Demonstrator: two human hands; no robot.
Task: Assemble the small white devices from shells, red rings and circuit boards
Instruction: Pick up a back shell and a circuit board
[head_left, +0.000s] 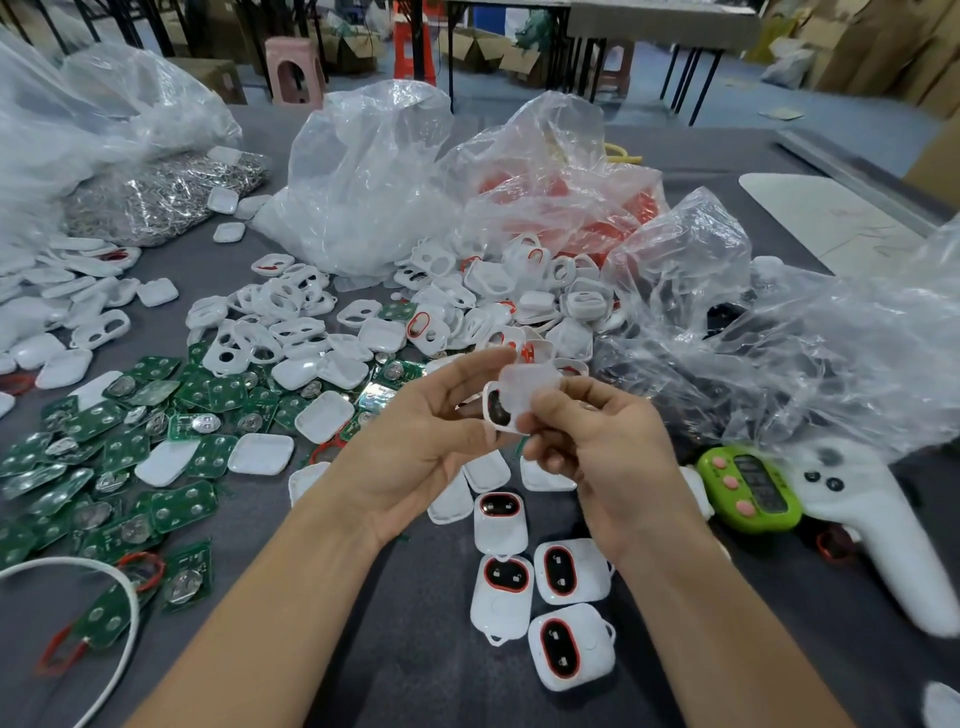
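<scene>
We see the left hand (415, 436) and the right hand (613, 457) raised over the grey desk (395, 634). The left holds a white shell (500, 411) with a dark oval window, and the right fingers (551, 404) pinch a pale cover (527, 383) against it. Below lie four finished devices (503, 595) (each red-ringed). Green circuit boards (130, 457) spread left, loose shells (270, 332) lie beyond, and a green timer (748, 488) sits right.

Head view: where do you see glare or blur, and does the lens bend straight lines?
In the head view, glare streaks the clear plastic bags; the white shell pinched between the left hand and right hand looks soft, while the finished devices below are sharp; the wide lens bows the grey table toward the corners; the light is even, with faint shadows.
</scene>
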